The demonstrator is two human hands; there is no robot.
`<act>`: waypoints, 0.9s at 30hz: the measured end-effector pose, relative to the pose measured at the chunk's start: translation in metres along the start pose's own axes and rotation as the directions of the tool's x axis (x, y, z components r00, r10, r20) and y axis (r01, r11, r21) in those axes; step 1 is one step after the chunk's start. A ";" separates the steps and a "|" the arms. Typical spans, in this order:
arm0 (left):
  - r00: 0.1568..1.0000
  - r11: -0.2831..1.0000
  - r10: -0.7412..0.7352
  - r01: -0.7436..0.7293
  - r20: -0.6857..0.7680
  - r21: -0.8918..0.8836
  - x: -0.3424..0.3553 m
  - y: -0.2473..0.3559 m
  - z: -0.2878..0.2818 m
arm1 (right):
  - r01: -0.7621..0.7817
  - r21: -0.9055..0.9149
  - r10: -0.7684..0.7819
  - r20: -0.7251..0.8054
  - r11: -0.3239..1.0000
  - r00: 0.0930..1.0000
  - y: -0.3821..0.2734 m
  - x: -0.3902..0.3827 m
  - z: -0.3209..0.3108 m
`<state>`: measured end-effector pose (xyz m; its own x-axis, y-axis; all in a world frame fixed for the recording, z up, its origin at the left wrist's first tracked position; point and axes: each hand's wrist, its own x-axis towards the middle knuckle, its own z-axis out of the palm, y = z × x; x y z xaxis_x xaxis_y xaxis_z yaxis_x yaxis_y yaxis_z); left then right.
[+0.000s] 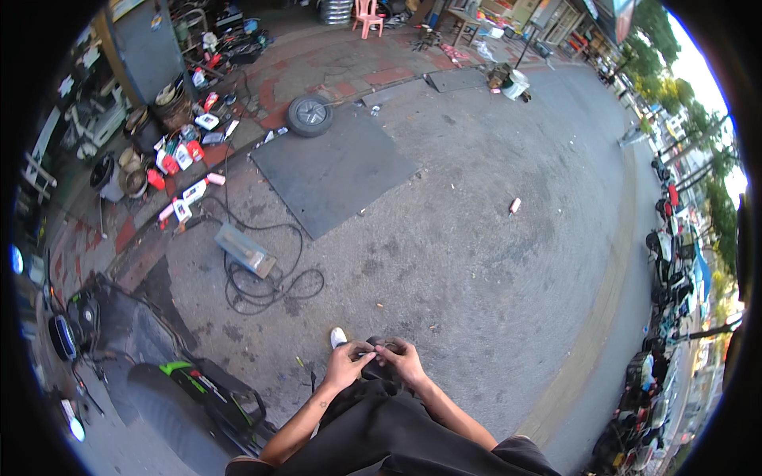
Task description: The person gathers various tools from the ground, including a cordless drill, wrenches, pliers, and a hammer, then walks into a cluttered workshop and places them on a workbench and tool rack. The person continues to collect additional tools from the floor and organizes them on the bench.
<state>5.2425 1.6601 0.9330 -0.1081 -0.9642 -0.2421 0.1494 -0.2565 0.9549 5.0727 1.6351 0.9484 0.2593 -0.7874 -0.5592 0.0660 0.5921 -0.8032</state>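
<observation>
My left hand [350,362] and my right hand [401,360] meet in front of my dark clothing, both closed in a pinch on a small dark object [375,343] that the fingers partly hide; its kind is too small to make out. A white shoe [338,336] shows just beyond my left hand. To my left stands a black scooter [198,389] with green trim.
A blue-grey metal device [244,250] lies amid black cable loops ahead left. Beyond are a dark mat [333,178], a wheel [309,116], and several bottles, buckets and parts along the brick pavement [262,79]. Parked two-wheelers [667,270] line the right; a small bottle [515,205] lies mid-road.
</observation>
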 end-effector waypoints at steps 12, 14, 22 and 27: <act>0.963 0.991 -0.124 0.132 -0.238 0.019 0.286 0.067 -0.101 | 0.026 -0.040 -0.027 -0.011 0.999 1.000 -0.130 0.291 0.022; 0.951 0.993 -0.090 0.107 -0.297 0.042 0.338 0.090 -0.117 | -0.047 -0.004 0.047 0.009 0.999 0.999 -0.169 0.348 0.028; 0.914 0.986 0.017 0.053 -0.405 0.161 0.555 0.193 -0.169 | -0.161 0.302 0.133 0.113 0.940 0.985 -0.339 0.527 0.042; 0.904 0.997 -0.021 0.052 -0.427 0.061 0.689 0.212 -0.179 | -0.122 0.381 0.107 0.061 0.916 0.992 -0.408 0.625 0.030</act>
<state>5.3755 0.9294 0.9374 0.3190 -0.8949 -0.3122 0.0833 -0.3016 0.9498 5.2368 0.9067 0.9331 0.3235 -0.7078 -0.6280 0.3963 0.7040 -0.5894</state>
